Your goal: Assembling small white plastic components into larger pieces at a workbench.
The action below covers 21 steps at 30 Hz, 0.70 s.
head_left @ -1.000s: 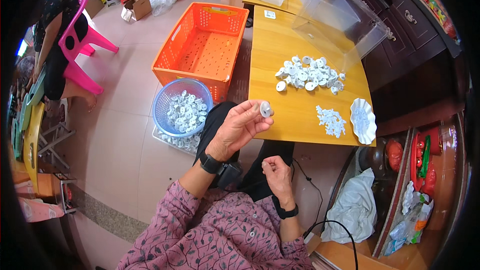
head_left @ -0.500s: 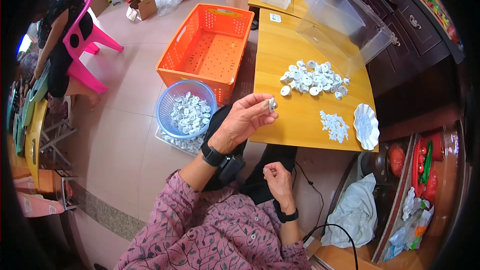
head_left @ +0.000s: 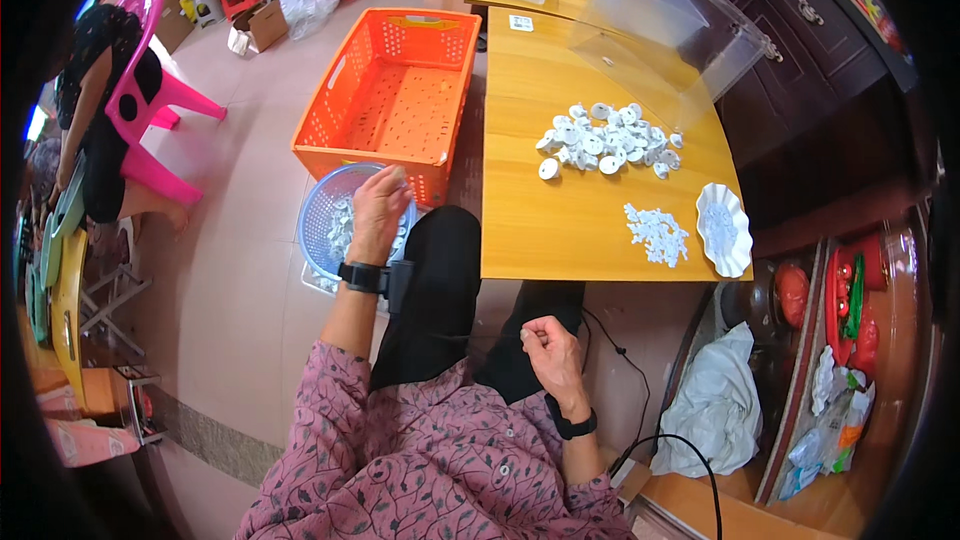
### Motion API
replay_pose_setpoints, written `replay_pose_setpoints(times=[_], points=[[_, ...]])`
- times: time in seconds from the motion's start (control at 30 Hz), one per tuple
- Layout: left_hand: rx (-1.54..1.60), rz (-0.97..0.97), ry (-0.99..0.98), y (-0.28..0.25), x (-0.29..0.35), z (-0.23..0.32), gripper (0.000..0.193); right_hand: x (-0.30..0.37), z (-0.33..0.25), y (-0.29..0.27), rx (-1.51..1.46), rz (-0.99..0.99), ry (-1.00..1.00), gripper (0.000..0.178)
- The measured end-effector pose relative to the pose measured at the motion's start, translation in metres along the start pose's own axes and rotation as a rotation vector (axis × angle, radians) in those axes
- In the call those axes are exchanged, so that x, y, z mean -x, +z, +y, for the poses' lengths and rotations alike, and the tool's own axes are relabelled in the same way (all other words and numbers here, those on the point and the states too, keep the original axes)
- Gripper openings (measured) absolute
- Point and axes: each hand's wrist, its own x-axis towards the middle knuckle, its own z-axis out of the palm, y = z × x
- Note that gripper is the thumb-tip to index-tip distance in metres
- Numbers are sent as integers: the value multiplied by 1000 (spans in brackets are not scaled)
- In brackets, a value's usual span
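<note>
My left hand [head_left: 377, 215] is over the blue plastic basket [head_left: 318, 205], its back hiding part of the basket. Its fingers are bent and slightly smeared, so whether anything is between them does not show. Inside the basket lie many small white plastic parts [head_left: 342, 230]. Above my lap, my right hand [head_left: 555, 355] is closed with thumb and fingertips together; what they hold, if anything, is too small to make out. On the wooden table [head_left: 540, 230] lies a heap of round white plastic parts [head_left: 605, 140], with a pile of small translucent pieces [head_left: 658, 235] nearer me.
An orange crate [head_left: 385, 110] stands on the floor behind the basket. A white scalloped dish [head_left: 733, 250] of small pieces sits at the table's right edge. Clear plastic bins [head_left: 660, 30] stand farther back. A pink chair [head_left: 150, 120] with a seated person is at far left.
My left hand has moved from the table edge, where it held a small white part, left to over the blue basket. The right hand stays nearly in place, still closed. The view has shifted slightly.
</note>
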Motion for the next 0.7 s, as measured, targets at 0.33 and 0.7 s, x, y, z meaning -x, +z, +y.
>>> replay_pose_setpoints(times=[0.33, 0.7], points=[[-340, 316, -106, -19, -4, 6, 58, -24, -11, -35, -14, 252, -122, 10], [-984, -433, 438, 151, 58, -22, 31, -93, -4, -95, 855, 775, -275, 24]])
